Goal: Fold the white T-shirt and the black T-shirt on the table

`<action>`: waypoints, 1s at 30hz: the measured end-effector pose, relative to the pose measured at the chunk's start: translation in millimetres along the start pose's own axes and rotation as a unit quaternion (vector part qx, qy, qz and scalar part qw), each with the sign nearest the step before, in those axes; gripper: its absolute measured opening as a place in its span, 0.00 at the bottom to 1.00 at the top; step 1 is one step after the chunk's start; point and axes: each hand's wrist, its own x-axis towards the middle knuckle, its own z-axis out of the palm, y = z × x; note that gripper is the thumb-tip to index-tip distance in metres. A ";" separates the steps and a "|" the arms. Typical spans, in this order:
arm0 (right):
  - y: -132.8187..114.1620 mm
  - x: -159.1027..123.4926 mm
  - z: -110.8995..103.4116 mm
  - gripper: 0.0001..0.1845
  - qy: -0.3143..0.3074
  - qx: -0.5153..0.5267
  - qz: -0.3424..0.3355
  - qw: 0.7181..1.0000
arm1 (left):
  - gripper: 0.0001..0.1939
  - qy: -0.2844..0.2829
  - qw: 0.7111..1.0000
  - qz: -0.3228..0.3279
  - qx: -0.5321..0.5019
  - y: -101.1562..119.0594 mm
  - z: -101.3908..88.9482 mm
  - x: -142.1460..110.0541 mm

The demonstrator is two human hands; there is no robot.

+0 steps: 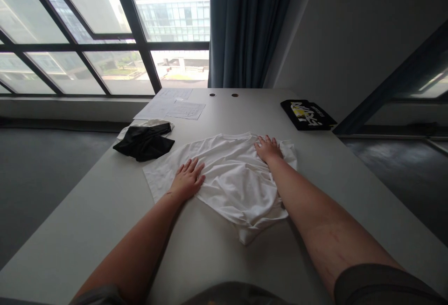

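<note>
A white t-shirt lies spread and wrinkled on the white table in front of me. My left hand rests flat on its left part, fingers stretched out and slightly apart. My right hand lies flat on the shirt's far right part, near a sleeve, fingers spread. Neither hand holds anything; both press on the cloth.
A crumpled black garment lies over a white one at the table's left edge. Several paper sheets sit at the far left. A folded black printed garment lies at the far right. Window and curtain stand behind.
</note>
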 end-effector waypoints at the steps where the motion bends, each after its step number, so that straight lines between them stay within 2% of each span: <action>1: -1.1 -1.8 -0.9 0.37 0.009 -0.002 -0.001 1.000 | 0.30 0.000 1.000 0.002 0.000 -1.8 -0.8 -0.2; 3: -3.4 -8.3 -4.2 0.34 0.042 -0.013 -0.019 0.999 | 0.30 0.000 1.000 0.004 -0.001 -3.3 -2.3 -1.3; 6: 0.4 -28.4 -12.8 0.28 0.078 -0.042 -0.117 0.989 | 0.30 -0.001 1.000 0.001 -0.001 -2.2 -2.4 -3.1; 8: 15.0 -47.5 -19.5 0.25 0.069 -0.059 -0.185 0.979 | 0.31 0.002 1.000 -0.004 -0.002 -1.6 -1.2 -3.5; 10: 41.8 -67.2 -25.9 0.23 0.080 -0.077 -0.195 0.974 | 0.32 0.006 1.000 -0.004 -0.004 -2.2 0.3 -3.5; 12: 77.5 -83.3 -32.4 0.22 0.111 -0.095 -0.141 0.979 | 0.31 0.008 1.000 0.001 -0.007 -3.8 1.7 -3.1; 14: 115.1 -93.7 -39.0 0.23 0.143 -0.110 -0.019 0.984 | 0.30 0.012 1.000 0.006 -0.006 -5.9 2.9 -2.4; 16: 147.5 -98.5 -45.2 0.25 0.141 -0.092 0.078 0.983 | 0.30 0.014 1.000 0.005 -0.005 -7.9 3.7 -1.3; 19: 176.9 -99.0 -53.4 0.26 0.117 -0.046 0.146 0.981 | 0.30 0.010 1.000 0.002 -0.006 -9.7 3.9 0.4; 22: 179.6 -99.1 -62.1 0.26 0.136 -0.042 0.166 0.976 | 0.29 0.015 1.000 0.014 -0.008 -10.5 2.7 0.3; 26: 150.2 -109.2 -73.7 0.25 0.188 -0.066 0.119 0.973 | 0.29 0.024 0.999 0.029 -0.009 -12.4 1.5 -1.2; 28: 132.1 -116.6 -77.4 0.24 0.175 -0.078 0.081 0.978 | 0.29 0.026 0.999 0.030 -0.006 -13.4 1.5 -1.4; 30: 120.2 -122.3 -78.9 0.24 0.113 -0.087 0.049 0.989 | 0.29 0.027 0.999 0.030 -0.004 -14.1 1.7 -1.1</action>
